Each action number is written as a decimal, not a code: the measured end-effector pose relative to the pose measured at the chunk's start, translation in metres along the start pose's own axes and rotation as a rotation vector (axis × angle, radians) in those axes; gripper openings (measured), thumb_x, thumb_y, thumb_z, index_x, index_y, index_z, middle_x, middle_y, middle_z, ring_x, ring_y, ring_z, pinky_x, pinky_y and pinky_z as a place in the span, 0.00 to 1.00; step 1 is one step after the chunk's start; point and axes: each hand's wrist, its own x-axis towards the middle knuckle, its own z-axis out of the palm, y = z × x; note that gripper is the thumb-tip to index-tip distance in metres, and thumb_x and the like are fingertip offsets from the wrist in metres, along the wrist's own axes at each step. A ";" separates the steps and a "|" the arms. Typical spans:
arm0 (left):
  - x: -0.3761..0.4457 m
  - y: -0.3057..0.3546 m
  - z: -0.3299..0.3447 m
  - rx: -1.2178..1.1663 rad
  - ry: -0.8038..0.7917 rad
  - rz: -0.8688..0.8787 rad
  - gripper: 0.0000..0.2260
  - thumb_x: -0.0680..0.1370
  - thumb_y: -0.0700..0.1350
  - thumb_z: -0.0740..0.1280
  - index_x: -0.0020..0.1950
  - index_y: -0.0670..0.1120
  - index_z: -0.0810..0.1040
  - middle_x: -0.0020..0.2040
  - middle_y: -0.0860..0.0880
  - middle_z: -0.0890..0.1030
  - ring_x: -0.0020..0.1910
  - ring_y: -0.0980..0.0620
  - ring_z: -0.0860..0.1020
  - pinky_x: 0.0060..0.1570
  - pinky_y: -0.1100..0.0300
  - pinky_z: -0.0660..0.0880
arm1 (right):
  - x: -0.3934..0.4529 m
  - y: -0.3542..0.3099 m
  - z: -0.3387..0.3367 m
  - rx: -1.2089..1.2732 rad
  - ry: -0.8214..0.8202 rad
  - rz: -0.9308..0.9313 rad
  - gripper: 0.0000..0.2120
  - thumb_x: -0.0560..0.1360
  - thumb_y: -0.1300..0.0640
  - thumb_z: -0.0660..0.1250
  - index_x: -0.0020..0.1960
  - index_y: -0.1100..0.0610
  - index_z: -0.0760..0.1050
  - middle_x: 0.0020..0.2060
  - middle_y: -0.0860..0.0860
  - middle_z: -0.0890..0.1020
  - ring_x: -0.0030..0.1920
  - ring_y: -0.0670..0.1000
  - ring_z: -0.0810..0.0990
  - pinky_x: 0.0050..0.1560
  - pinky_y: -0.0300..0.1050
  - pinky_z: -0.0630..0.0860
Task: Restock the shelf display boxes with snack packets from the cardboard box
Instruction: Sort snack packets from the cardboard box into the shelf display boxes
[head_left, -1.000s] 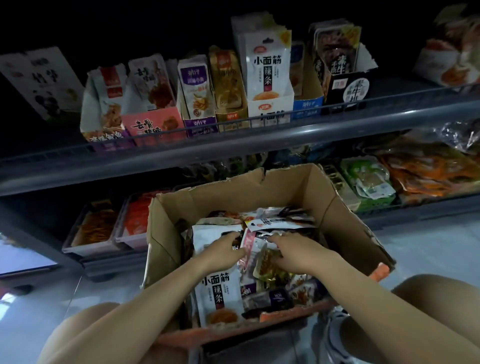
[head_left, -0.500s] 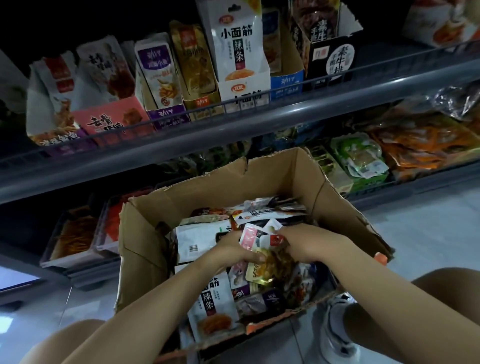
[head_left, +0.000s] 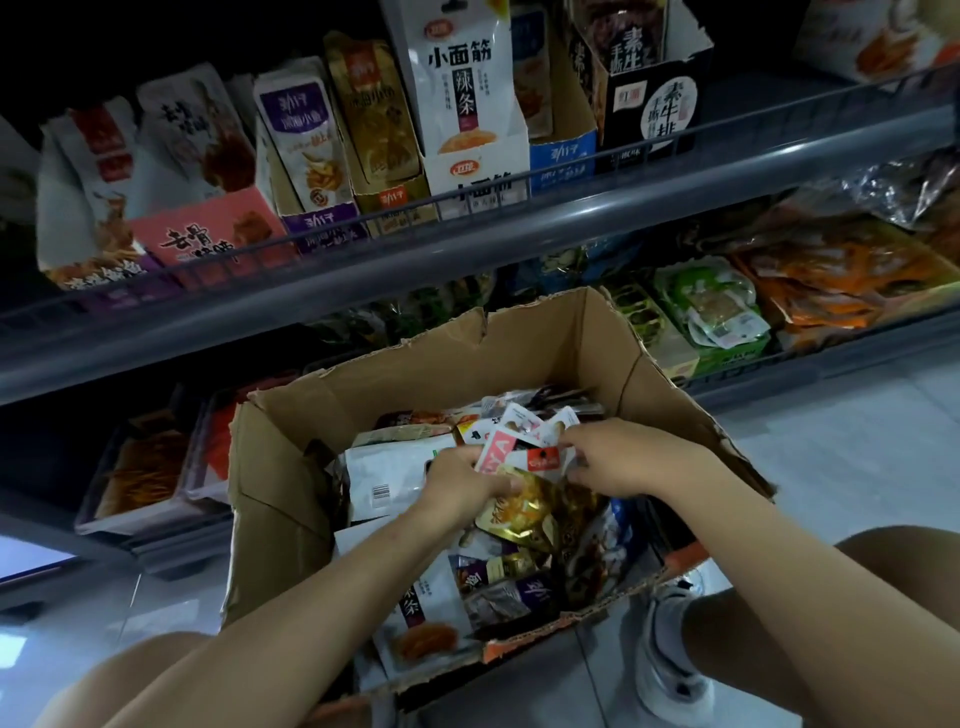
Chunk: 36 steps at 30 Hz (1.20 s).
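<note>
Here, both hands were down inside the cardboard box (head_left: 291, 493), and that box is my landmark. The left hand (head_left: 462, 480) had its fingers curled round the left side of a small bunch of snack packets (head_left: 524, 457) in the middle of the box. The right hand (head_left: 623, 457) pinched the same bunch from the right side, with a pink and white packet sticking up between them. A gold packet (head_left: 524, 506) hung just under the bunch, touching it. I think the bunch could slip, because the packets looked smooth and were held in a loose fan, so one might slide out and drop back into the box. More packets filled the box all around the hands, and a big white packet (head_left: 395, 478) lay just left of the left hand. Above and behind the box ran a grey shelf rail (head_left: 467, 249), with display boxes (head_left: 467, 171) standing in a row behind it. The rail and the tall back wall of the box stood between the hands and those display boxes. A white shoe (head_left: 670, 660) stood on the floor just right of the box.
</note>
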 end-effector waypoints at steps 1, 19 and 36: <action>-0.003 0.006 -0.007 -0.024 0.016 0.012 0.06 0.69 0.36 0.77 0.42 0.41 0.82 0.42 0.44 0.85 0.37 0.50 0.83 0.35 0.61 0.79 | -0.003 -0.001 -0.003 0.028 0.044 -0.016 0.21 0.81 0.54 0.58 0.73 0.54 0.64 0.66 0.54 0.73 0.62 0.55 0.74 0.55 0.43 0.71; -0.054 0.050 -0.076 -0.884 0.010 -0.029 0.20 0.69 0.34 0.69 0.61 0.34 0.76 0.50 0.36 0.84 0.42 0.42 0.84 0.37 0.51 0.83 | -0.011 -0.053 -0.017 0.764 0.519 -0.249 0.18 0.67 0.44 0.75 0.51 0.49 0.74 0.48 0.46 0.80 0.46 0.42 0.79 0.44 0.31 0.75; -0.061 0.058 -0.093 -1.052 -0.076 0.115 0.16 0.73 0.40 0.66 0.60 0.41 0.78 0.54 0.40 0.84 0.47 0.44 0.84 0.45 0.47 0.78 | -0.002 -0.069 -0.022 0.997 0.633 -0.203 0.13 0.70 0.49 0.73 0.51 0.52 0.75 0.44 0.48 0.84 0.46 0.48 0.83 0.50 0.46 0.80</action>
